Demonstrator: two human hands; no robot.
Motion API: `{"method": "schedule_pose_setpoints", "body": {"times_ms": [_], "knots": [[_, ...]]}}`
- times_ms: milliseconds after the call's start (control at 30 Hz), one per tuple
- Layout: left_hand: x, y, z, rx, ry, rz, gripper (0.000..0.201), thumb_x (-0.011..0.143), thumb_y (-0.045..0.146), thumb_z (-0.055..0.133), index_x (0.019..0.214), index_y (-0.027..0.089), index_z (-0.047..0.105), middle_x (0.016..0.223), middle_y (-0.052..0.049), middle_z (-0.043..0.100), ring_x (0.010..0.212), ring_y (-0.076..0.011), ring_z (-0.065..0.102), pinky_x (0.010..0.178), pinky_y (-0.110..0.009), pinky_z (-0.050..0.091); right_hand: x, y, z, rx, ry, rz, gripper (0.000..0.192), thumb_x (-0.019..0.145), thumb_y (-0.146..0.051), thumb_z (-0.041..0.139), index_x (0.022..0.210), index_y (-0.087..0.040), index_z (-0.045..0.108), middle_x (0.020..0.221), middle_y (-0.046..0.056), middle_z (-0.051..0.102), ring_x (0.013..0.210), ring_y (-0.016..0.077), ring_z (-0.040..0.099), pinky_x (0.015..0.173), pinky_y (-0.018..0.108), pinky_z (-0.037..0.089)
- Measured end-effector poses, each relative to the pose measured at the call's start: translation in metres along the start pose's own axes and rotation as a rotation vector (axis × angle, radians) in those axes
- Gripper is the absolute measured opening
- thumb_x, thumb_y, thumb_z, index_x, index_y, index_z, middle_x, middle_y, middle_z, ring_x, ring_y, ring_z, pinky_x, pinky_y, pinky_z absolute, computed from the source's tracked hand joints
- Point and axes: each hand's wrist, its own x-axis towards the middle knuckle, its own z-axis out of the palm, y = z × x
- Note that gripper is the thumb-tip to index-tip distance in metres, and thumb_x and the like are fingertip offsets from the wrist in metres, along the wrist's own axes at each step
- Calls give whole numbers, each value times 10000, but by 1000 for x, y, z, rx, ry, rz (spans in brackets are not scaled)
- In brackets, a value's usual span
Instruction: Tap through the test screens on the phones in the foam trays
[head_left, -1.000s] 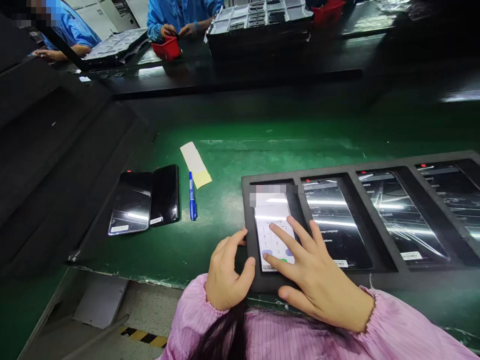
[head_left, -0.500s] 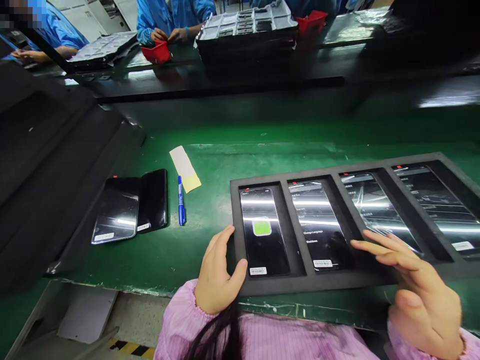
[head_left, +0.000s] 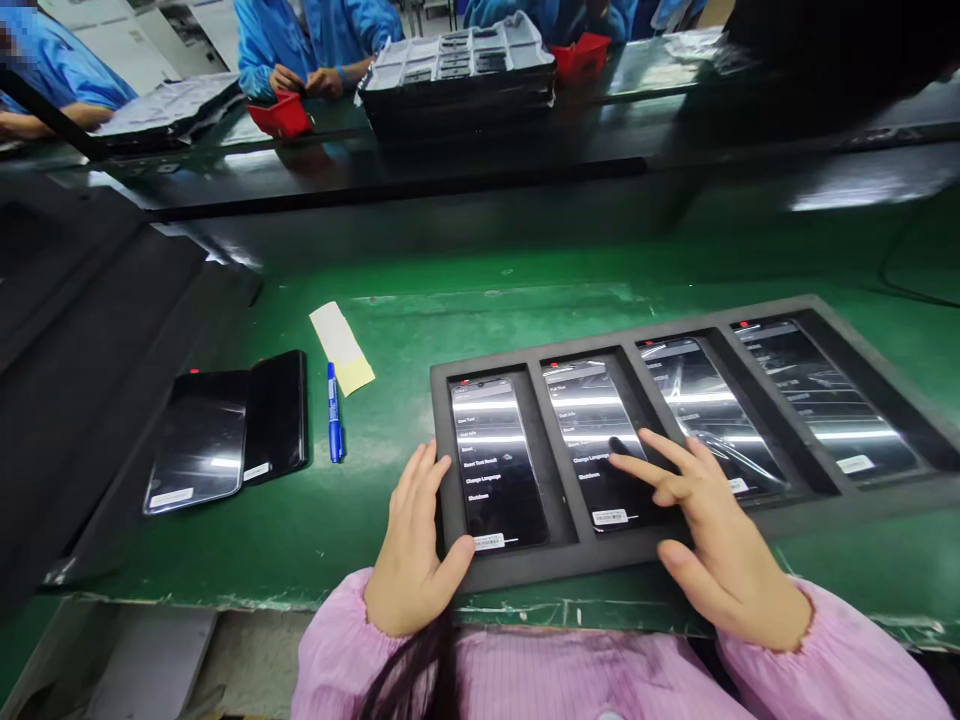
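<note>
A black foam tray (head_left: 600,560) lies on the green bench, with several smartphones in its slots. My left hand (head_left: 416,545) rests against the tray's left edge, fingers apart, its thumb by the lower end of the leftmost phone (head_left: 499,500). That phone's screen shows a text menu. Over the second phone (head_left: 592,430), also lit with a menu, is my right hand (head_left: 705,530); its fingers are spread and one fingertip is at the screen. Farther right lie the third phone (head_left: 701,400) and the fourth phone (head_left: 810,390), both partly covered by glare.
To the left, one phone (head_left: 199,440) overlaps another phone (head_left: 281,415). Beside them are a blue marker (head_left: 334,415) and a paper strip (head_left: 341,345). Across the bench, people in blue work near red bins (head_left: 279,115) and a stacked white tray (head_left: 457,60).
My right hand has moved left, from beside the second phone to over its screen. The leftmost phone's screen has switched from a green battery picture to a menu. The whole view has shifted slightly.
</note>
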Motion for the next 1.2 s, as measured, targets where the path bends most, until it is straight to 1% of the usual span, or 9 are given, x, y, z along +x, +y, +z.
{"method": "schedule_pose_setpoints", "body": {"times_ms": [133,233,433,567,733,900,967,1100,1200], "knots": [[-1,-2,2,-6,7,-6,586,915,356,379,1429,168,167,1476,-175,261,1400,-288,189,1099,-516,260,9,-3,5,-75,-123,-12,214,908,-419,364,940,-207,366,1266,164,556,1358,328,279,1026,691,190],[0,-2,1,-5,20,9,581,917,356,372,1430,172,169,1469,-177,270,1392,-287,214,1093,-508,277,11,-2,6,-109,-167,-5,184,904,-383,380,939,-203,366,1294,173,532,1372,332,244,1013,703,194],[0,-1,0,-5,14,5,589,913,363,381,1429,183,162,1466,-185,271,1386,-306,225,1077,-535,297,8,-3,5,-76,-110,-10,195,909,-402,357,927,-208,358,1285,182,537,1374,332,241,1013,711,174],[-1,-1,0,-10,8,-7,582,910,347,383,1426,195,160,1468,-188,267,1382,-319,231,1066,-555,305,6,-3,4,-47,-85,-20,188,906,-401,351,920,-213,360,1254,172,565,1362,323,274,1025,700,163],[1,0,0,-16,10,-2,545,898,332,406,1387,194,206,1460,-193,276,1384,-316,228,1062,-560,304,5,0,4,-26,-122,-28,130,884,-355,389,876,-228,361,1156,124,634,1318,320,360,1036,686,148],[1,2,-1,-3,-23,7,416,892,335,405,1280,192,363,1488,-187,231,1392,-322,204,1060,-553,291,3,1,4,59,29,-59,129,905,-342,347,864,-219,354,1098,157,644,1299,296,395,1076,630,135],[1,2,-1,22,-49,5,387,890,335,405,1251,195,418,1506,-175,190,1398,-329,180,1057,-553,290,1,1,4,82,56,-56,121,909,-326,348,850,-221,349,1082,156,648,1297,285,402,1093,606,130],[1,2,-2,48,-67,32,373,893,312,398,1248,210,456,1527,-152,123,1405,-332,150,1058,-567,277,-1,-1,4,116,110,-51,144,920,-337,343,831,-224,347,1038,134,670,1265,293,445,1087,613,164],[1,1,-2,39,-68,25,378,891,312,399,1254,213,436,1526,-155,129,1404,-337,154,1059,-572,280,-1,-2,3,138,172,-24,176,928,-360,330,807,-232,341,1011,112,683,1235,302,478,1068,645,187]]}}
